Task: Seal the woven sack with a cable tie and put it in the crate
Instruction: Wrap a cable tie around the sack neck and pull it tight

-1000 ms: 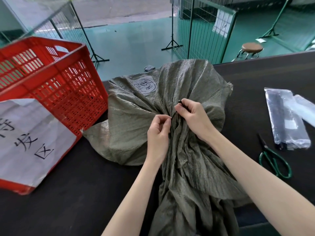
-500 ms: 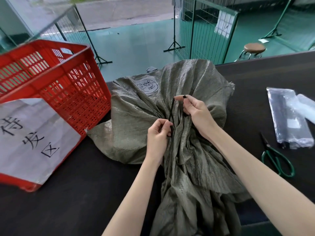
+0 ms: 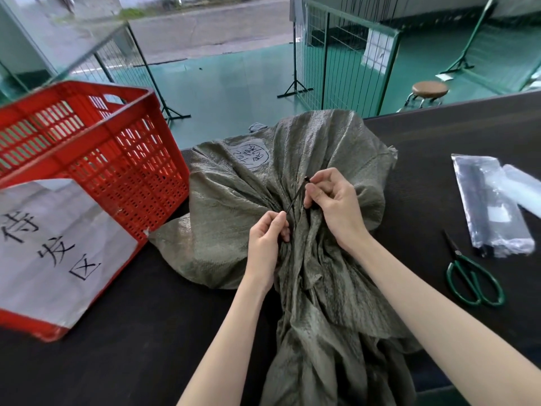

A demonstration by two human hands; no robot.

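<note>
Desk: Where's the sack lying?

Me: On the black table (image 3: 117, 361), straight ahead of me, just beside the red crate (image 3: 123, 159) on its right. The woven sack (image 3: 234, 230) is grey-green and crinkled, and its gathered neck runs from far to near, toward my body.

Desk: Hands?

Me: Both at the neck — my right hand (image 3: 336, 206) pinches the cable tie (image 3: 295, 197) at its upper end, my left hand (image 3: 265, 238) at the lower. The thin black strip slants between them. My left is nearer the crate; I'd say the cinching isn't finished.
</note>
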